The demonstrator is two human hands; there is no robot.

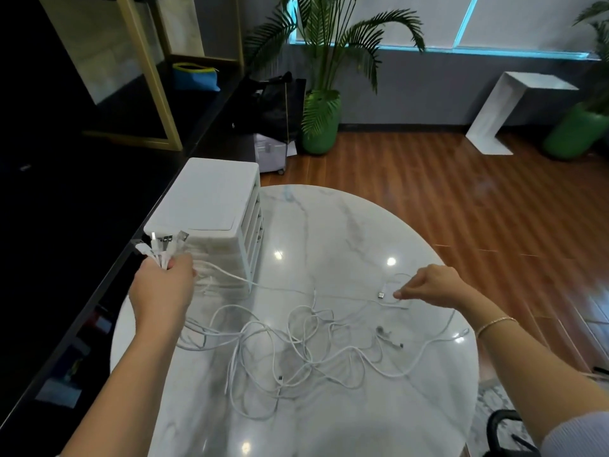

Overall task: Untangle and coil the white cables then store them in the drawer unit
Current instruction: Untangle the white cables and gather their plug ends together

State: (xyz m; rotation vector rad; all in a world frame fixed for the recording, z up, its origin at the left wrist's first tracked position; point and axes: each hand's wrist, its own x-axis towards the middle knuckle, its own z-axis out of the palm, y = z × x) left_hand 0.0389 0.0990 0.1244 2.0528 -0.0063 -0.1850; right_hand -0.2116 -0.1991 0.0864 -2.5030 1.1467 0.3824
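The fingers of the left hand (pixel 163 285) are curled around a bunch of cable ends; several plugs (pixel 164 240) stick up out of the fist. This hand is at 9 o'clock on the round marble table (pixel 346 225), just in front of the white drawer unit (pixel 211 206), which stands at 11 o'clock with its drawers closed. The right hand (pixel 428 285), at 3 o'clock, pinches a thin white cable between thumb and fingertips, just beside a USB plug (pixel 381 294) at the cable's end. One cable stretches between the two hands. The white cables (pixel 290 351) lie in a loose tangle at the centre of the table, toward 6 o'clock. The right wrist has a thin bracelet (pixel 496 323).
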